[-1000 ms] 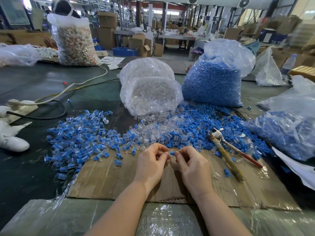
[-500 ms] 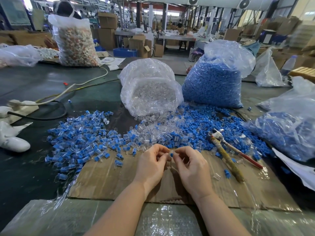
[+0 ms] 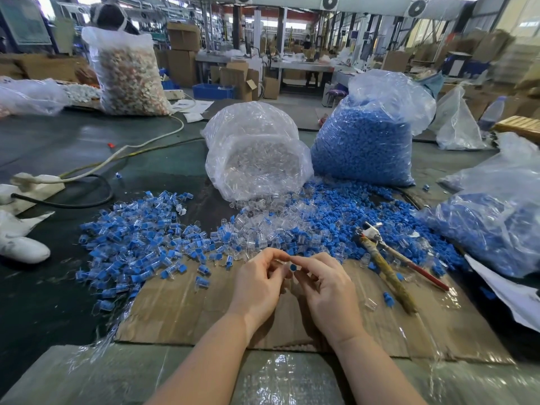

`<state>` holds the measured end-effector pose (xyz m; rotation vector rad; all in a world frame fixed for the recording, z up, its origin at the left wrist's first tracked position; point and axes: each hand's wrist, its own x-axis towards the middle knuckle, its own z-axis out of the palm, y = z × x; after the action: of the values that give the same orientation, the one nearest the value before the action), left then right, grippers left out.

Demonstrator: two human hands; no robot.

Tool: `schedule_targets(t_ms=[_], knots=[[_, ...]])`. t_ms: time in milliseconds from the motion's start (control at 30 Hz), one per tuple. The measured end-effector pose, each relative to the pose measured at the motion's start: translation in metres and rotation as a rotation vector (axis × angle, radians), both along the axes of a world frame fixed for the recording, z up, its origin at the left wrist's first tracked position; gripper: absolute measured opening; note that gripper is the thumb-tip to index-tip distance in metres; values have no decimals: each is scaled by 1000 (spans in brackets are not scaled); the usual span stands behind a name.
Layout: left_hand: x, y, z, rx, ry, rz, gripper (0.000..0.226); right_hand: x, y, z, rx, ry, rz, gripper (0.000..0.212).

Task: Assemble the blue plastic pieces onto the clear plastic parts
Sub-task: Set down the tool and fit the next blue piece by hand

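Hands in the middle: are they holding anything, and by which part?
The right hand pinches a small blue piece at its fingertips. The left hand seems to pinch a clear part, mostly hidden; where cannot be told.

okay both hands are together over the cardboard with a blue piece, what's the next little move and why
Probably press the blue piece, pinched in the right hand, into whatever the left hand grips; presumably a clear part, though fingers hide it. The fingertips already meet.

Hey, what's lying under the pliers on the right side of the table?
The pliers rest partly on the brown cardboard sheet and partly on the loose blue pieces at its far edge. Whatever lies directly beneath the handles is covered; the table under the cardboard is hidden.
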<state>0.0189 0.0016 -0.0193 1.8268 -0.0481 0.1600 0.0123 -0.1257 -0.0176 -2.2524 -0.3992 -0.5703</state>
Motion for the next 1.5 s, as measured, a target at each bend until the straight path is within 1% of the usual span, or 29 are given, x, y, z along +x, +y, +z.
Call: schedule_targets(t_ms=[267,400,433,600,733,900,1100,1267,1400,1500], knots=[[-1,0,1,-12,5,-4,12,0,0,-1,3,-6,14,22],[-1,0,2,-33,18,-7,14,1,0,-2,-6,-51,-17,9],[-1,0,2,-40,22,-7,15,1,0,-2,-7,-52,-23,8],[-1,0,2,-1,-23,2,16,1,0,-3,-4,-61,-26,10],[-1,1,3,-35,-14,-7,18,1,-1,-3,0,-57,-12,10],[-2,1,4,-39,-12,-23,16,1,-1,-2,-19,-43,18,22],[-3,1,5,-67,-6,-34,15,2,-1,-2,-1,-53,31,15],[-3,1,3,-37,-19,-29,17,1,-1,-1,-12,-48,32,18],[-2,0,2,-31,-7,-17,14,0,-2,0,-55,-94,-41,24],[-2,0,3,-40,0,-19,15,3,-11,7,-60,-134,-175,23]])
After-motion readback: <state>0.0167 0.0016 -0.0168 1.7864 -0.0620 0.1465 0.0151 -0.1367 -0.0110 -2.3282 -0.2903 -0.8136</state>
